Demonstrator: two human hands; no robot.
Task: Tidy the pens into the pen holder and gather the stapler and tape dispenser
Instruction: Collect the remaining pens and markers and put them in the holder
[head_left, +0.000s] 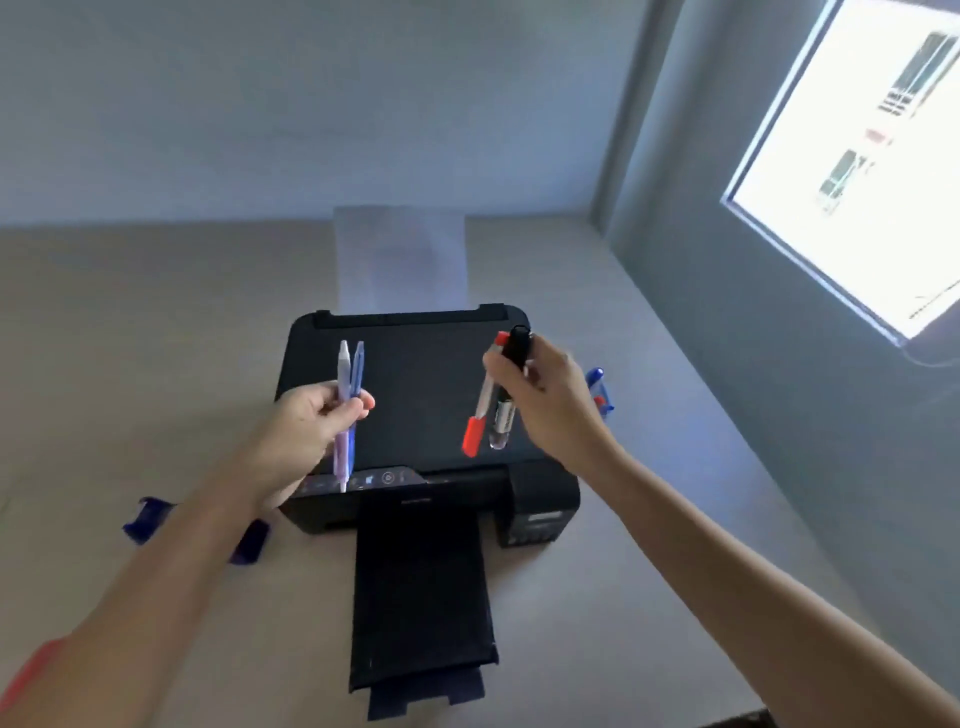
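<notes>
Left hand (306, 415) above printer (415, 415), fingers pinching two pens upright: lilac pen (343, 395) beside blue pen (356, 384), touching. Right hand (545, 400) over printer's right side, clenched around red-capped pen (480, 410) and black marker (511, 374), both hanging tips down. Blue holder (597, 387) with pens partly hidden behind right hand. Blue object (148, 517) on table (130, 338) under left forearm, blurred. Paper (400, 260) standing behind printer.

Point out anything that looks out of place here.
Blue objects lie on the table beneath the left hand, too blurred to name. Right hand holds a red-capped pen and black marker above the printer; no holder visible.
</notes>
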